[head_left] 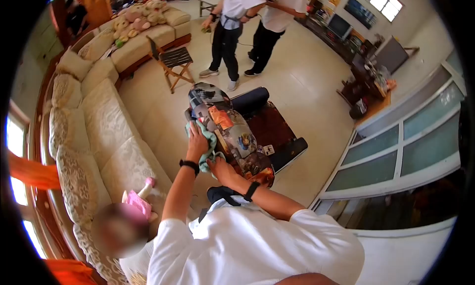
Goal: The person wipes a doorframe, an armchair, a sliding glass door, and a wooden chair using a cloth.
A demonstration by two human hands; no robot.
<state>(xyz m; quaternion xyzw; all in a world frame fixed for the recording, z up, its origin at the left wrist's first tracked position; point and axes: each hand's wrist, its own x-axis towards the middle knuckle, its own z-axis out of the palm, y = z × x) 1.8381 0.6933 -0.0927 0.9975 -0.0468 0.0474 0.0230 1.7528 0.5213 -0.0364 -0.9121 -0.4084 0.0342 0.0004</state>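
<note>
A green cloth [208, 140] lies bunched along the near left edge of a padded piece of furniture with a colourful printed cover [232, 129]. On the cloth's upper part rests my left hand [197, 140], its fingers stretched forward over the fabric. My right hand [222, 170] has its fingers closed on the lower end of the same cloth. Both wrists wear dark bands. Beyond the printed cover is a dark red seat [272, 131] with a black rolled cushion [251, 100] at its far end.
A long cream sofa [111, 121] runs along the left, with a doll in pink [138, 203] on it. A folding chair [173, 59] stands ahead. Two people [231, 30] [272, 27] stand beyond. Right are a wooden cabinet [368, 79] and glass panels [396, 146].
</note>
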